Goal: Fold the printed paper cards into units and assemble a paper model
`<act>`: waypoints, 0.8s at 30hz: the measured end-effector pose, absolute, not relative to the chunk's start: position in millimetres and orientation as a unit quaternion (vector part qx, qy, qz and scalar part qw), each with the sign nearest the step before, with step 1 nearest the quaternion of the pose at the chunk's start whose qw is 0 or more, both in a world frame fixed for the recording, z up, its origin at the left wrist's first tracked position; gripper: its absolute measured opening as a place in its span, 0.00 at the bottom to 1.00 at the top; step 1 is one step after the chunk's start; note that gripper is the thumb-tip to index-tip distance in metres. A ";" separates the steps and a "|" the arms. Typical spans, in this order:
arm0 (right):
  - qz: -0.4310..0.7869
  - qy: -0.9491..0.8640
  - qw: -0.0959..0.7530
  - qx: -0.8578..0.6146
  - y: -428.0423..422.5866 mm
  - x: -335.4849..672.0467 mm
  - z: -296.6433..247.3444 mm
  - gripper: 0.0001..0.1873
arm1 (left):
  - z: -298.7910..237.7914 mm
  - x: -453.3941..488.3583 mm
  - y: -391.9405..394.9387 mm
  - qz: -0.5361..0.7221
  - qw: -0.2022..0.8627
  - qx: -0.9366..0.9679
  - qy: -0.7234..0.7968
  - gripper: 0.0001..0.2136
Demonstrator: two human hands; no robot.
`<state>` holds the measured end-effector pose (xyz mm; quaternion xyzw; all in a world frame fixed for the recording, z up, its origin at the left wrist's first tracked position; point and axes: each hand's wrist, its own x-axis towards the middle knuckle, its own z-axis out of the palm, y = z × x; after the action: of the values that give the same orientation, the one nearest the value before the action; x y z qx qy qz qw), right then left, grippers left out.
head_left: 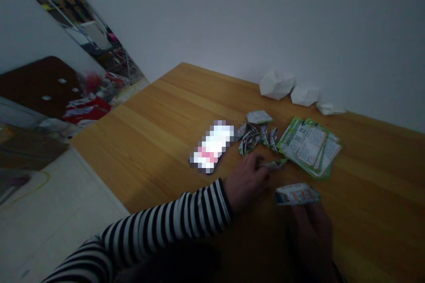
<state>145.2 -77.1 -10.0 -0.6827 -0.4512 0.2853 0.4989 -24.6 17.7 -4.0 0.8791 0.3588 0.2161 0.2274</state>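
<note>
My left hand (247, 181), in a black-and-white striped sleeve, rests on the wooden table (149, 141) with its fingers pinched on a small folded paper piece (274, 165). My right hand (312, 225), dim at the near edge, holds up a partly folded printed sheet (296, 194). Just beyond my left hand lie several small folded paper pieces (257, 135). To their right sits a stack of green printed leaflets (310, 146).
A phone with a lit, blurred screen (212, 147) lies left of the folded pieces. Three white folded paper shapes (277, 84) stand by the white wall at the back. The table's left edge drops to a pale floor; clutter shows in a doorway far left.
</note>
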 end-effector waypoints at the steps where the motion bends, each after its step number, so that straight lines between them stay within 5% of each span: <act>1: 0.287 -0.466 0.506 -0.666 -74.9 144.2 -9.5 0.14 | -6.0 -23.0 16.5 0.215 0.228 0.880 0.356 0.06; 10: 0.357 -0.534 0.448 -0.621 -68.0 144.8 -20.8 0.20 | -14.9 -19.2 19.0 0.247 0.335 0.831 0.368 0.12; 17: 0.239 -0.542 0.421 -0.686 -72.1 146.2 -25.5 0.12 | -4.3 -22.6 16.5 0.268 0.409 0.790 0.370 0.08; 24: 0.266 -0.570 0.449 -0.634 -75.8 144.9 -15.3 0.08 | -1.3 -18.0 15.2 0.331 0.628 0.601 0.366 0.29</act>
<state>144.9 -75.8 -15.3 -0.6343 -0.5704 0.2661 0.4489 -18.0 15.2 -1.3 0.6014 0.3660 0.3308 0.6284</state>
